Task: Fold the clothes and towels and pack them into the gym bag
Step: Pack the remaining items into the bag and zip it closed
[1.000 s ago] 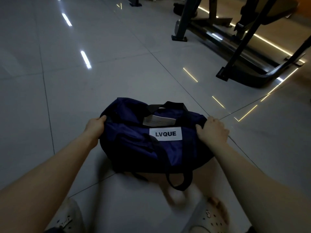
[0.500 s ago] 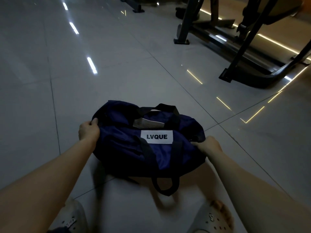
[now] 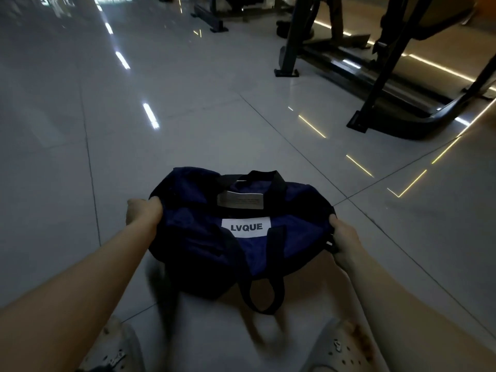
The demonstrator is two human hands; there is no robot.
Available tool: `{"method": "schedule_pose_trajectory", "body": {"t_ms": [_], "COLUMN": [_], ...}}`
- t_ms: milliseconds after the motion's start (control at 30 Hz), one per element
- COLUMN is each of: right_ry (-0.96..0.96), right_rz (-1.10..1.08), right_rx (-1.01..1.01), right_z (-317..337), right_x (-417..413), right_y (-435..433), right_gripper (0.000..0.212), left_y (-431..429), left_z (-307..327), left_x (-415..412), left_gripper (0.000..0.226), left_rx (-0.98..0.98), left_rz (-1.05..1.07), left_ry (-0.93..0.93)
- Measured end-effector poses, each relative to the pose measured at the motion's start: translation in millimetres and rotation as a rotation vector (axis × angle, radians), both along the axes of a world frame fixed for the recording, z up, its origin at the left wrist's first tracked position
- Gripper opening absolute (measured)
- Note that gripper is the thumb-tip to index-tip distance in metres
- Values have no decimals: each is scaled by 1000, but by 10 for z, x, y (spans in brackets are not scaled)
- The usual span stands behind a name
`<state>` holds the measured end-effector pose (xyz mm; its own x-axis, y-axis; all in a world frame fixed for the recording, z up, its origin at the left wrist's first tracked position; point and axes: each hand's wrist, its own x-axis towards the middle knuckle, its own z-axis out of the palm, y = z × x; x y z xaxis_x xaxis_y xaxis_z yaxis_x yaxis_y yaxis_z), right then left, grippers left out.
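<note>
A navy gym bag (image 3: 204,237) with black straps and a white LVQUE label lies in front of me, just above or on the tiled floor. My left hand (image 3: 142,210) grips the bag's left end. At the right end my right hand (image 3: 345,237) grips the fabric near a black strap. A pale paper tag (image 3: 239,201) lies on top of the bag. One black carry handle (image 3: 264,294) hangs toward me. No clothes or towels show.
Black gym machine frames (image 3: 375,84) stand at the back right on the glossy grey tile floor (image 3: 188,116). Another machine base (image 3: 209,20) sits farther back. My two feet in pale clogs (image 3: 346,350) are at the bottom edge, close to the bag.
Both hands keep their hold on the bag's ends. The bag has shifted slightly, and my right hand has slid lower on the right end.
</note>
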<state>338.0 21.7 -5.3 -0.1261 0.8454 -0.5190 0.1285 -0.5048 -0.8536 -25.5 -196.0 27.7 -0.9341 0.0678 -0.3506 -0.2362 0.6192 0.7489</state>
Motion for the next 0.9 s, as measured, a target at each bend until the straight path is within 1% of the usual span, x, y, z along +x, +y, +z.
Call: {"method": "schedule_pose_trajectory", "body": {"t_ms": [33,67,100,133,167,200,233,300,367,433,500,567,633,667,700,733,767,833,867,900], "right_ry": [13,27,35,45,54,68,79,87,92,87,74,62,49,26,-20,-77,-156,-290,-295,-281], "right_rz": [7,11,18,27,37,44,52,71,95,115,131,145,176,202,244,289,333,370,379,406], "right_rx": [-1,-5,-12,-20,-27,-32,-35,-33,-29,-22,-14,0,20,30,51,87,144,296,352,390], "right_z": [7,7,9,11,12,12,20,35,55,78,99,129,161,183,226,266,322,475,578,701], "right_x": [-6,-3,9,23,35,44,52,64,84,110,137,165,198,213,228,245,259,280,276,257], "right_y": [-5,-6,-6,-2,3,4,1,0,-2,-1,8,3,-7,-3,2,27,69,184,235,257], "right_gripper": [25,25,25,27,28,29,28,28,28,28,29,31,32,34,35,33,28,13,14,21], "left_y": [68,151,256,392,542,695,843,1132,1413,1633,1777,1848,1885,1900,1916,1947,1990,2096,2157,2207], "left_z": [91,157,252,322,408,424,462,462,378,278,203,180,212,268,341,432,546,792,899,1000], "left_x": [111,237,429,635,893,1121,1376,1820,2176,2381,2441,2410,2352,2350,2350,2360,2377,2415,2437,2467], "left_gripper": [45,43,38,30,21,14,12,19,30,34,30,29,34,31,22,14,14,18,18,17], "left_rx": [-74,-116,-94,-38,32,93,106,82,1,-85,-157,-160,-57,32,113,170,203,190,163,139], "left_rz": [-23,-72,-157,-279,-416,-567,-713,-935,-1036,-1009,-972,-912,-837,-800,-769,-752,-751,-801,-838,-876], "left_ry": [135,319,500,640,678,640,551,403,293,208,144,51,-97,-159,-203,-227,-245,-225,-195,-166]}}
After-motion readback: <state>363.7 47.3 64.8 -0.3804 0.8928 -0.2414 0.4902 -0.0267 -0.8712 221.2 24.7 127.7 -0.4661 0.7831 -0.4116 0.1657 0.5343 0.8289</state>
